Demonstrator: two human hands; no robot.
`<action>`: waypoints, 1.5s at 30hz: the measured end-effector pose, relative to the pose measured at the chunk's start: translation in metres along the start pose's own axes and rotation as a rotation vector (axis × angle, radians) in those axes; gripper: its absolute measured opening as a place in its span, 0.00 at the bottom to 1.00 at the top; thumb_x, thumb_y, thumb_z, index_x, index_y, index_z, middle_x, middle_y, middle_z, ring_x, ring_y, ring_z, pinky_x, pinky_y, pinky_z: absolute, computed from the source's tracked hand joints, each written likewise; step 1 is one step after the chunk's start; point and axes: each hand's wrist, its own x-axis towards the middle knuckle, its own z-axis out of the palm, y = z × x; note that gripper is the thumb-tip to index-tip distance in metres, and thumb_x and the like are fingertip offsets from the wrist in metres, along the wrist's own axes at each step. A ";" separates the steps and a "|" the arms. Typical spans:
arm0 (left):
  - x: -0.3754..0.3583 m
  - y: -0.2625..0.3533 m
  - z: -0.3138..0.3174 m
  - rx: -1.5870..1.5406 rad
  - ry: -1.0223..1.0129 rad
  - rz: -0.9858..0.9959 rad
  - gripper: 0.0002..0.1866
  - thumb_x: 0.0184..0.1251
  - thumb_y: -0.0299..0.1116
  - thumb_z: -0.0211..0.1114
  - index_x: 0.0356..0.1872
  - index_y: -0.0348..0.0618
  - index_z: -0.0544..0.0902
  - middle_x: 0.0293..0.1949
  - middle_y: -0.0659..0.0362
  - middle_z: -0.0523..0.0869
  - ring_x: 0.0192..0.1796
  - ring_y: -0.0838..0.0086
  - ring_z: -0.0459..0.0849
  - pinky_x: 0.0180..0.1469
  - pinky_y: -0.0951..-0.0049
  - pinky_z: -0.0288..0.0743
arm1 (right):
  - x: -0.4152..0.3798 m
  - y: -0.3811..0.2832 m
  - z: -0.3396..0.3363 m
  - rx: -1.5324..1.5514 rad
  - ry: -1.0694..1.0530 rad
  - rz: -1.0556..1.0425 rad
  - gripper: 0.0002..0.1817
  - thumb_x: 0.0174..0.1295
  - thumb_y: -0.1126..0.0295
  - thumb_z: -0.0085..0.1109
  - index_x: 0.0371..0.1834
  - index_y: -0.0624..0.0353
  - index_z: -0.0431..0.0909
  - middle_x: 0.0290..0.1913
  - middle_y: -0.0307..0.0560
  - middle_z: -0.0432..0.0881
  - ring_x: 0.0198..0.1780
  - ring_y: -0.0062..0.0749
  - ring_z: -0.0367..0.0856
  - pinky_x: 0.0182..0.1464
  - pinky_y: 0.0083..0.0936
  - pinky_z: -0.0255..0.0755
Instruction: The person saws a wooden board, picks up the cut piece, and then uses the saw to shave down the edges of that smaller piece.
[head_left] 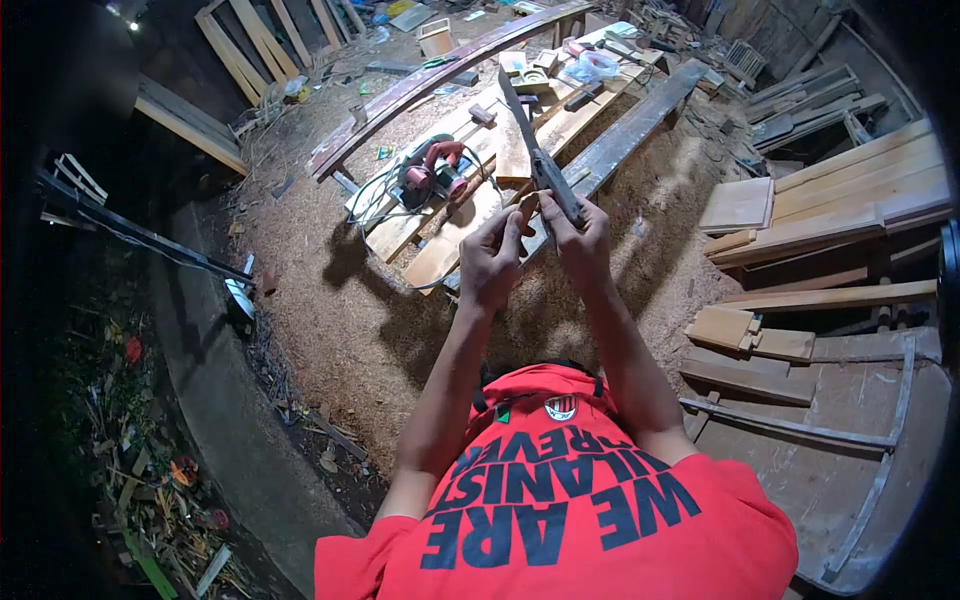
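My right hand (583, 242) is closed around the lower end of a long, dark, machete-like knife (517, 112), whose blade points up and away from me. My left hand (490, 262) sits close beside it, fingers pinched on a small brown piece (528, 207), perhaps wood; its exact kind is too small to tell. Both hands are raised in front of the near end of a low plank bench (435, 262). Just beyond my left hand, a red corded power tool (432, 178) rests on the planks.
Farther along the bench lie a wooden block (482, 115) and a clear plastic bag (592, 67). Long narrow benches (640, 125) flank it. Stacked boards (850, 205) stand at the right. Sawdust (330, 330) covers the floor; a debris heap (150, 470) lies left.
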 end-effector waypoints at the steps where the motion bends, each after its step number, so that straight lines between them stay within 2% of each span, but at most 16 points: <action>1: 0.001 -0.005 -0.003 0.048 -0.019 -0.025 0.14 0.72 0.34 0.63 0.53 0.38 0.85 0.33 0.59 0.89 0.31 0.82 0.82 0.33 0.78 0.76 | 0.002 0.003 -0.004 0.013 -0.006 -0.007 0.12 0.66 0.64 0.63 0.38 0.65 0.85 0.26 0.30 0.79 0.27 0.11 0.71 0.29 0.16 0.65; 5: 0.005 -0.001 0.001 0.245 -0.054 0.191 0.17 0.64 0.31 0.71 0.53 0.39 0.85 0.42 0.56 0.87 0.38 0.81 0.83 0.38 0.79 0.76 | 0.004 0.003 -0.024 0.131 -0.057 0.073 0.12 0.67 0.64 0.62 0.38 0.64 0.85 0.25 0.29 0.78 0.26 0.10 0.69 0.27 0.15 0.62; 12: 0.021 -0.012 0.008 0.403 -0.100 0.445 0.18 0.59 0.31 0.75 0.52 0.42 0.87 0.43 0.55 0.89 0.37 0.72 0.86 0.37 0.74 0.78 | 0.013 0.000 -0.050 0.173 -0.141 0.189 0.10 0.66 0.63 0.63 0.31 0.57 0.83 0.21 0.26 0.73 0.20 0.09 0.65 0.21 0.14 0.55; 16: 0.030 -0.016 0.008 0.766 -0.113 0.614 0.22 0.51 0.34 0.77 0.51 0.47 0.87 0.46 0.54 0.88 0.54 0.61 0.82 0.60 0.62 0.70 | 0.021 0.019 -0.054 0.151 -0.143 0.237 0.12 0.65 0.62 0.65 0.28 0.56 0.82 0.20 0.27 0.73 0.21 0.10 0.66 0.22 0.15 0.56; 17: 0.028 -0.018 0.014 0.728 -0.010 0.564 0.24 0.50 0.35 0.78 0.52 0.50 0.86 0.47 0.55 0.87 0.60 0.61 0.77 0.65 0.59 0.63 | 0.024 0.034 -0.055 0.141 -0.105 0.249 0.12 0.65 0.62 0.65 0.28 0.57 0.83 0.20 0.27 0.74 0.21 0.10 0.66 0.22 0.15 0.56; 18: 0.025 -0.018 0.019 0.733 0.111 0.599 0.21 0.54 0.33 0.76 0.51 0.47 0.85 0.47 0.55 0.85 0.58 0.60 0.77 0.63 0.59 0.65 | 0.024 0.049 -0.055 0.141 -0.065 0.260 0.12 0.65 0.62 0.65 0.28 0.57 0.83 0.20 0.27 0.74 0.21 0.10 0.66 0.22 0.15 0.57; 22: -0.010 -0.068 0.030 0.641 0.652 0.376 0.13 0.62 0.28 0.68 0.44 0.38 0.76 0.40 0.54 0.80 0.55 0.61 0.74 0.59 0.58 0.66 | 0.016 0.100 -0.061 0.155 0.012 0.322 0.11 0.66 0.63 0.64 0.30 0.58 0.82 0.21 0.28 0.74 0.22 0.11 0.66 0.23 0.17 0.58; 24: -0.027 -0.131 0.034 0.257 0.696 0.070 0.13 0.67 0.31 0.66 0.48 0.39 0.74 0.37 0.57 0.79 0.49 0.69 0.78 0.51 0.65 0.73 | 0.005 0.134 -0.064 0.187 0.026 0.364 0.11 0.66 0.63 0.65 0.31 0.58 0.82 0.22 0.27 0.74 0.22 0.11 0.66 0.23 0.17 0.59; 27: -0.039 -0.158 0.044 -0.382 0.455 -0.535 0.16 0.74 0.36 0.61 0.55 0.38 0.73 0.43 0.59 0.82 0.37 0.78 0.82 0.35 0.79 0.78 | -0.017 0.179 -0.061 0.067 0.071 0.365 0.11 0.65 0.64 0.65 0.36 0.62 0.83 0.25 0.26 0.74 0.25 0.11 0.66 0.27 0.16 0.59; 30: -0.035 -0.212 0.046 -0.310 0.370 -0.441 0.11 0.74 0.31 0.60 0.51 0.36 0.78 0.40 0.61 0.85 0.39 0.79 0.83 0.38 0.77 0.80 | -0.032 0.218 -0.055 -0.022 0.051 0.421 0.08 0.67 0.66 0.64 0.37 0.60 0.82 0.24 0.26 0.73 0.22 0.10 0.66 0.24 0.15 0.58; 35: -0.020 -0.321 0.035 -0.341 0.454 -0.704 0.09 0.71 0.30 0.63 0.44 0.36 0.84 0.36 0.62 0.86 0.34 0.83 0.82 0.34 0.81 0.76 | -0.045 0.303 -0.049 -0.316 0.134 0.266 0.12 0.67 0.61 0.64 0.37 0.60 0.82 0.23 0.26 0.69 0.25 0.11 0.63 0.26 0.16 0.57; 38: 0.004 -0.390 0.012 0.010 0.286 -0.713 0.09 0.71 0.29 0.62 0.42 0.34 0.85 0.33 0.61 0.87 0.32 0.81 0.83 0.34 0.80 0.78 | -0.045 0.335 -0.059 -0.284 0.084 0.314 0.14 0.67 0.58 0.64 0.34 0.59 0.79 0.23 0.26 0.67 0.25 0.11 0.61 0.26 0.17 0.56; 40: 0.024 -0.431 0.004 -0.029 0.319 -0.666 0.10 0.71 0.28 0.61 0.43 0.32 0.85 0.32 0.60 0.87 0.30 0.81 0.83 0.33 0.80 0.78 | -0.047 0.363 -0.067 -0.188 0.043 0.351 0.18 0.66 0.54 0.62 0.30 0.59 0.75 0.24 0.30 0.69 0.26 0.14 0.65 0.29 0.18 0.61; 41: 0.032 -0.446 -0.005 0.060 0.224 -0.594 0.11 0.71 0.29 0.61 0.45 0.32 0.85 0.34 0.60 0.88 0.30 0.81 0.83 0.32 0.80 0.77 | -0.051 0.378 -0.070 -0.170 0.028 0.328 0.18 0.67 0.54 0.61 0.31 0.59 0.75 0.24 0.30 0.69 0.26 0.14 0.65 0.28 0.18 0.61; 42: 0.042 -0.434 -0.003 -0.007 0.260 -0.751 0.11 0.70 0.29 0.62 0.46 0.32 0.85 0.35 0.60 0.88 0.30 0.81 0.84 0.32 0.79 0.79 | -0.054 0.391 -0.073 -0.151 0.010 0.307 0.19 0.67 0.53 0.60 0.31 0.59 0.75 0.24 0.30 0.69 0.26 0.14 0.65 0.28 0.18 0.60; 45: 0.034 -0.457 -0.007 -0.096 0.294 -0.761 0.12 0.69 0.30 0.65 0.48 0.32 0.84 0.38 0.58 0.88 0.32 0.78 0.84 0.32 0.78 0.81 | -0.062 0.405 -0.075 -0.197 -0.005 0.361 0.19 0.68 0.53 0.57 0.31 0.59 0.75 0.24 0.30 0.69 0.27 0.14 0.65 0.29 0.17 0.60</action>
